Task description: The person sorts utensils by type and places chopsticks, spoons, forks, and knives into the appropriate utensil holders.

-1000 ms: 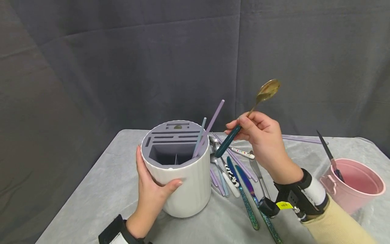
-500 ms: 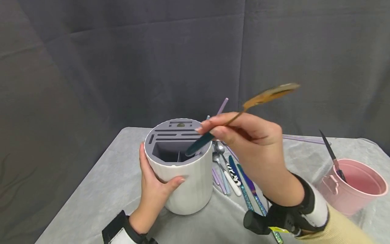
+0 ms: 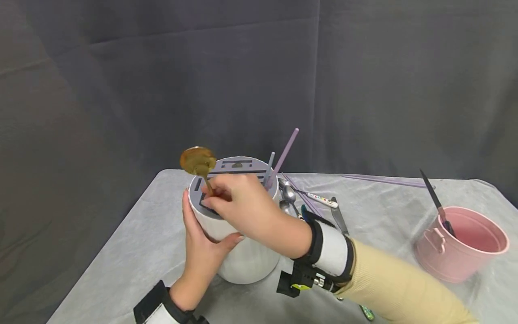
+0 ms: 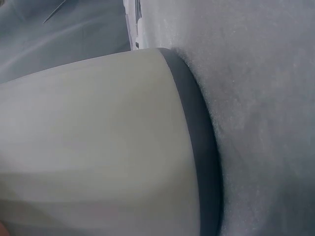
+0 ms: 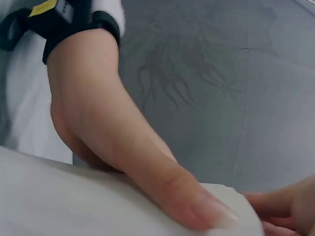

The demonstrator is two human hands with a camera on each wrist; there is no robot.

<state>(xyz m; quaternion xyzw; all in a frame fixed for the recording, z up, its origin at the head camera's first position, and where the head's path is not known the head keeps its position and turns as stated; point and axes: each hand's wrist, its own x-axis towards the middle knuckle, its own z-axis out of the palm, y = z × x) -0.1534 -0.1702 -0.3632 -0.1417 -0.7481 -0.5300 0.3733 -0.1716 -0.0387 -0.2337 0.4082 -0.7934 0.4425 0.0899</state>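
My left hand grips a white ribbed utensil holder by its left side, the thumb across the front. The right wrist view also catches that thumb on the holder. Over the holder's grey slotted top, my right hand pinches a gold spoon, bowl up and tilted left. The spoon's dark green handle is hidden behind the fingers and in the front opening. A purple chopstick and a light blue chopstick stand in the holder's right side. In the left wrist view the holder's wall fills much of the frame.
Silver spoons, a printed-handle utensil and a table knife lie right of the holder, partly under my right arm. Purple chopsticks lie farther back. A pink bucket with a dark-bladed knife stands at the right.
My right hand has carried the gold spoon left and down from beside the holder to its front opening, the handle now lowered there. My left hand keeps its grip on the holder.
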